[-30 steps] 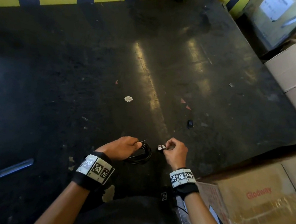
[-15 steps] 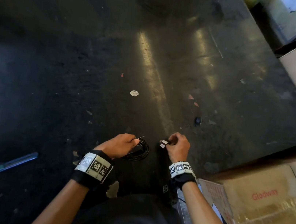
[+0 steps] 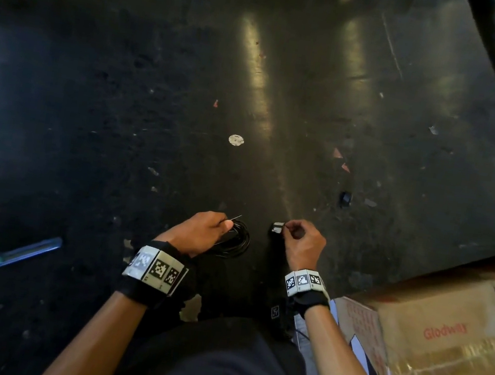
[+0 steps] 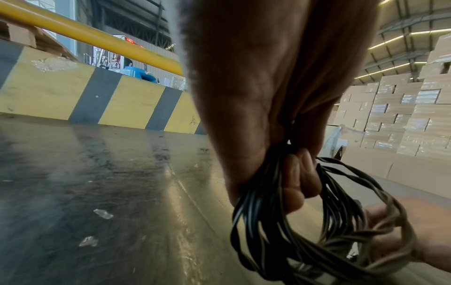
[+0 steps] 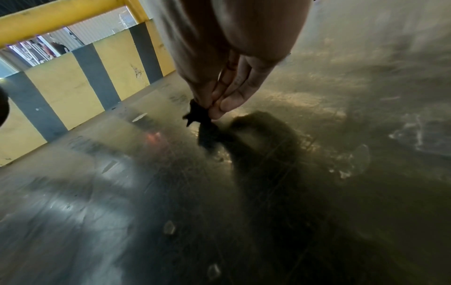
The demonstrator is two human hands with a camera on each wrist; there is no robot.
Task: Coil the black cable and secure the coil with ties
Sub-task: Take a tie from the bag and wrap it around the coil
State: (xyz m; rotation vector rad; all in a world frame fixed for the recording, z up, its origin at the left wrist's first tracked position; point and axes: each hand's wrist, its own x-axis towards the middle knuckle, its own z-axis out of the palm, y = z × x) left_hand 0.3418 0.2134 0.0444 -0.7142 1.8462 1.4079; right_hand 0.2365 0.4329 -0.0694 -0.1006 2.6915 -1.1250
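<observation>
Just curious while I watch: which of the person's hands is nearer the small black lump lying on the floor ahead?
The right hand. The black lump lies just ahead of it and slightly to its right, while the left hand, gripping the cable coil, sits farther off to the lump's left.

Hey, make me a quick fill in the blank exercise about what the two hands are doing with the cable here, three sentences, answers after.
1. The coiled black cable is gripped by the ____ hand.
2. The right hand pinches a small plug-like piece between thumb and ____.
3. The cardboard box printed with red lettering sits on the person's ____ side.

Answers: left; fingertips; right
</observation>
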